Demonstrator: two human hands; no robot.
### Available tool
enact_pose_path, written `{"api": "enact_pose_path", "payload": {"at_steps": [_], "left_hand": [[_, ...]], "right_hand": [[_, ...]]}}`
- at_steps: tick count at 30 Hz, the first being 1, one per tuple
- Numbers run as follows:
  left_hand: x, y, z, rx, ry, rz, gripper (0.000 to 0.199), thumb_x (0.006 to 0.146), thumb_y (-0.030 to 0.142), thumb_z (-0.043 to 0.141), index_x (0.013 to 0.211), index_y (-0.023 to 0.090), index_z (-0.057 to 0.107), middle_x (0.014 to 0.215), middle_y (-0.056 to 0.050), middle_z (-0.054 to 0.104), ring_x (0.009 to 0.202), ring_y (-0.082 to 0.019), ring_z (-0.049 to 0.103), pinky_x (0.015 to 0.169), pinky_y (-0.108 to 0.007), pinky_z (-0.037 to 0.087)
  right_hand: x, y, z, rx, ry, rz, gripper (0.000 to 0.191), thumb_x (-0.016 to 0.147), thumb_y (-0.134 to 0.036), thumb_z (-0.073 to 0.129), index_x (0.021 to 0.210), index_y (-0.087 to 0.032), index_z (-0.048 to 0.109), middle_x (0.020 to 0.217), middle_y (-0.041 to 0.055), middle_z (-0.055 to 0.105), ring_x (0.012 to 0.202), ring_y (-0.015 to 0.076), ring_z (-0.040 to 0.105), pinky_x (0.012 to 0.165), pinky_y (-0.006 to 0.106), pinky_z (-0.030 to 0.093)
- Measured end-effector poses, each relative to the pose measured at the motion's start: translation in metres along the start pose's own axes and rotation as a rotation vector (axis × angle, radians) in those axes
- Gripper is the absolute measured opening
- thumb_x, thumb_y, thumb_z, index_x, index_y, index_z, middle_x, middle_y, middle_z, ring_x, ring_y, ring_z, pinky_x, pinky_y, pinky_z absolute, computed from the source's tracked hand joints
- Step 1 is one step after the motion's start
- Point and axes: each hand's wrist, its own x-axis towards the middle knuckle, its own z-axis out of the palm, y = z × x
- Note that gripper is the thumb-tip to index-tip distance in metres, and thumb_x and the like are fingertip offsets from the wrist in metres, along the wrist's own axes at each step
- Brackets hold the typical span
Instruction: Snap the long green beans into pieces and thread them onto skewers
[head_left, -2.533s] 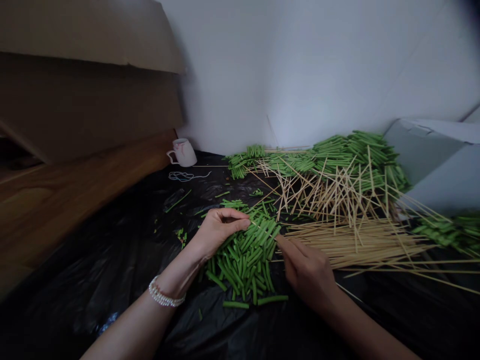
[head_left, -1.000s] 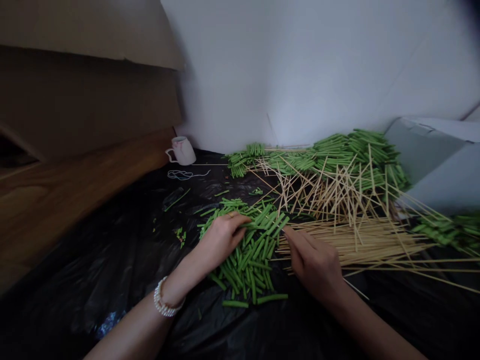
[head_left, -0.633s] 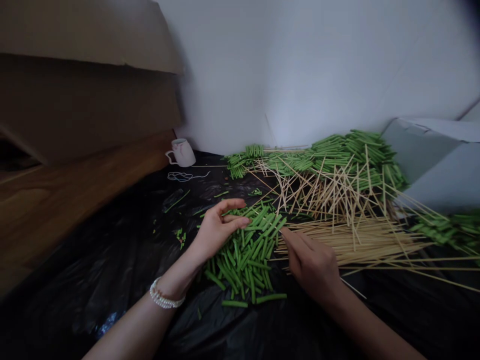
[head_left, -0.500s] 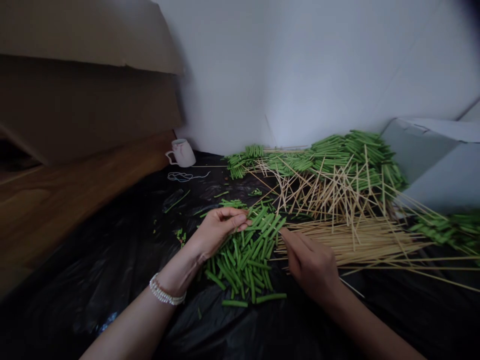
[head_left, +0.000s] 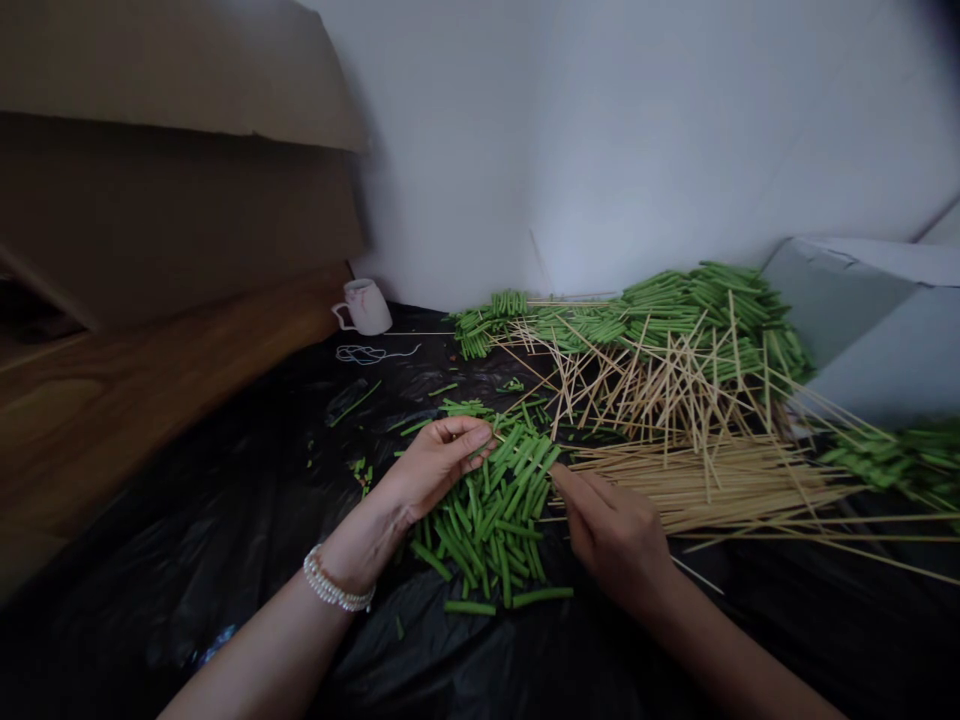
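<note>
A thin bamboo skewer threaded with several cut green bean pieces spans the gap between my hands. My left hand is closed, thumb and forefinger pinching at the skewer's left end. Fingers of my right hand wrap round the skewer to the right of the beans; a thin stick end shows beyond that hand. Beneath lies a loose heap of cut green beans, with two pieces apart at its front.
Bare bamboo skewers lie at right. Behind them is a pile of bean-loaded skewers. A white mug and a string sit at back left. Black plastic sheeting covers the surface; a cardboard box stands left.
My right hand has moved slightly left, toward my left hand, and the threaded beans have shifted a little left and down. My left hand has barely moved.
</note>
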Motion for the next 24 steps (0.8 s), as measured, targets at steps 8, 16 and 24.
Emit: {"api": "enact_pose_path", "payload": {"at_steps": [8, 16, 24], "left_hand": [[-0.0014, 0.0011, 0.0022, 0.018, 0.02, 0.013, 0.03, 0.055, 0.033, 0.091, 0.071, 0.013, 0.074, 0.068, -0.001, 0.069, 0.063, -0.007, 0.058, 0.062, -0.018, 0.044], [-0.0023, 0.001, 0.0018, 0.052, 0.011, 0.032, 0.027, 0.06, 0.034, 0.088, 0.073, 0.014, 0.075, 0.071, -0.002, 0.07, 0.064, -0.008, 0.058, 0.062, -0.019, 0.044], [-0.0018, 0.0008, 0.0024, 0.073, -0.005, 0.063, 0.028, 0.061, 0.035, 0.087, 0.072, 0.013, 0.074, 0.069, -0.001, 0.067, 0.062, -0.007, 0.055, 0.06, -0.019, 0.042]], "right_hand": [[-0.0006, -0.0004, 0.0012, 0.009, -0.008, 0.006, 0.03, 0.094, -0.01, 0.043, 0.111, -0.011, 0.067, 0.071, 0.0034, 0.068, 0.059, 0.014, 0.061, 0.054, 0.027, 0.042], [-0.0012, -0.0009, 0.0004, 0.014, -0.026, 0.014, 0.031, 0.092, -0.01, 0.043, 0.112, -0.011, 0.067, 0.076, 0.0052, 0.07, 0.062, 0.0137, 0.063, 0.056, 0.026, 0.044], [-0.0006, -0.0015, 0.0, 0.014, -0.027, 0.011, 0.032, 0.093, -0.01, 0.042, 0.113, -0.011, 0.067, 0.073, 0.0041, 0.069, 0.06, 0.0134, 0.062, 0.055, 0.025, 0.044]]}}
